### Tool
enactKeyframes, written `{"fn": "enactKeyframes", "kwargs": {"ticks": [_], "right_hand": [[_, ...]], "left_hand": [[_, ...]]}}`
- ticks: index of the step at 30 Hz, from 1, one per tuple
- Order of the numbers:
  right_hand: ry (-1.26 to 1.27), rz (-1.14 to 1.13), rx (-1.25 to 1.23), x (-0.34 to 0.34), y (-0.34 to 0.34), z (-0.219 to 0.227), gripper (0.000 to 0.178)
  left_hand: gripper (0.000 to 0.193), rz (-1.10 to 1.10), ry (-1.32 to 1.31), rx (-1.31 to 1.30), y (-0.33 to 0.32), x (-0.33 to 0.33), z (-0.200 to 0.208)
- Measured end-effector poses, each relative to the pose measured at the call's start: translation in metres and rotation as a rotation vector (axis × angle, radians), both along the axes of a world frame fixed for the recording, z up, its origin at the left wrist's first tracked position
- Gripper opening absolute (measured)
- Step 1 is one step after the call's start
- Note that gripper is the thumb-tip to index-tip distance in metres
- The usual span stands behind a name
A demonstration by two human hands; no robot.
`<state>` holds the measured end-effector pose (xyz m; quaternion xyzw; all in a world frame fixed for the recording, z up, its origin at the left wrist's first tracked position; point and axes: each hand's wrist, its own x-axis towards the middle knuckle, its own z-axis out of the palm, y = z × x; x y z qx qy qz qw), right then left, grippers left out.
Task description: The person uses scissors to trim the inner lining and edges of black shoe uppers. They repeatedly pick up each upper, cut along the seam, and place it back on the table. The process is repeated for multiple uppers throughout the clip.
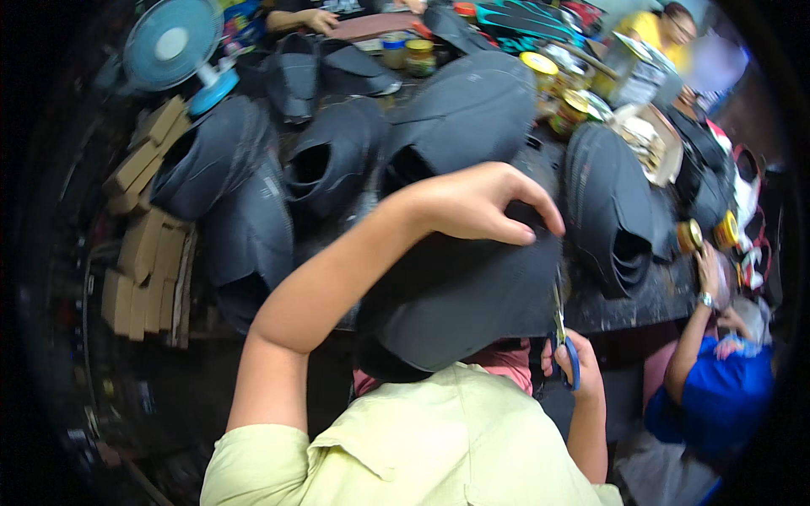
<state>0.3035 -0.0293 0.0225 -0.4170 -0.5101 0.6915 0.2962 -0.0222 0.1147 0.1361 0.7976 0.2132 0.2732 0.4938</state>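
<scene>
A large, curved black sheet piece (472, 308) hangs in front of me at the table's near edge. My left hand (485, 202) reaches across from the left and grips its upper part, thumb and forefinger curled at the edge; the other fingers are partly hidden. Low on the right, my right hand (582, 358) holds scissors (569, 367) by their blue handles. Their metal blades point up along the piece's right edge; whether they touch it I cannot tell. Close by lie stacks of similar black pieces, one stack (472, 105) beyond my left hand and another (607, 202) to its right.
More black pieces (211, 160) cover the dark table's left side, beside stacked brown blocks (148, 261) and a blue fan (173, 42). Yellow-lidded jars (540, 67) stand farther back. A co-worker in blue (717, 388) sits at right; another in yellow (645, 29) is behind.
</scene>
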Motion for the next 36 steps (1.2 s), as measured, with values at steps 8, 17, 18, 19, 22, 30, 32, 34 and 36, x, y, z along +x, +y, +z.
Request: {"fn": "enactKeyframes", "kwargs": {"ticks": [8, 17, 18, 19, 22, 30, 32, 34, 36], "right_hand": [[0.009, 0.249, 0.010, 0.025, 0.023, 0.032, 0.042], [0.066, 0.426, 0.075, 0.010, 0.068, 0.061, 0.044], [0.106, 0.434, 0.065, 0.010, 0.070, 0.062, 0.043], [0.139, 0.442, 0.064, 0.010, 0.071, 0.063, 0.042], [0.160, 0.427, -0.011, 0.012, 0.072, 0.062, 0.038], [0.159, 0.389, -0.035, 0.023, 0.066, 0.060, 0.038], [0.213, 0.369, -0.065, 0.023, 0.063, 0.059, 0.037], [0.271, 0.375, -0.065, 0.022, 0.062, 0.057, 0.037], [0.245, 0.389, -0.068, 0.023, 0.064, 0.056, 0.035]], "left_hand": [[0.059, -0.044, -0.127, -0.299, -0.007, -0.006, -0.004], [0.073, -0.121, -0.131, -0.278, -0.014, 0.007, -0.003], [0.074, -0.130, -0.131, -0.283, -0.014, 0.008, -0.003], [0.074, -0.139, -0.132, -0.287, -0.014, 0.009, -0.003], [0.074, -0.159, -0.125, -0.294, -0.014, 0.011, -0.004], [0.076, -0.174, -0.130, -0.317, -0.012, 0.021, -0.008], [0.076, -0.167, -0.126, -0.334, -0.011, 0.023, -0.008], [0.077, -0.172, -0.126, -0.337, -0.010, 0.024, -0.007], [0.077, -0.178, -0.130, -0.340, -0.010, 0.025, -0.007]]}}
